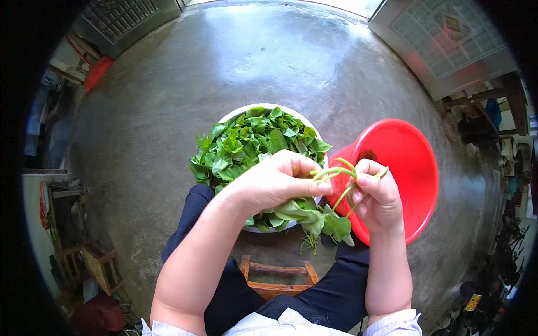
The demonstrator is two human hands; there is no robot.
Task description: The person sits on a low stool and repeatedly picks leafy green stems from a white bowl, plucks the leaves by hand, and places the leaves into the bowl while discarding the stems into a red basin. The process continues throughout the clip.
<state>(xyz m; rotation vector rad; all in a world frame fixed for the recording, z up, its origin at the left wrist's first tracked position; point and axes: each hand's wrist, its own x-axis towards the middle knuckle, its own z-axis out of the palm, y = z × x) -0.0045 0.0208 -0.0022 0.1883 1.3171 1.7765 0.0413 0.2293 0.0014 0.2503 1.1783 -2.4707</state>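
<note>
A white round basin [247, 110] stands in front of me, heaped with green leafy vegetables [252, 145]. Over its right side, my left hand [290, 176] pinches pale green stems [336, 171] between thumb and fingers. My right hand [376, 193] grips the same cluster of stems farther right, with stem ends poking out past its thumb. Leaves [336, 224] on these stems hang below both hands. A red plastic bucket [420, 180] leans open towards me behind my right hand, a dark brown patch on its inner wall. A small bunch of thin stems [310, 241] shows below the basin's rim.
Between my knees is a wooden stool or chair frame [277, 289]. A red broom [98, 73] rests at the far left wall, and metal doors [449, 46] stand at the back. Wooden furniture [101, 269] lies along the left; a cluttered dark pile [483, 294] is at the lower right.
</note>
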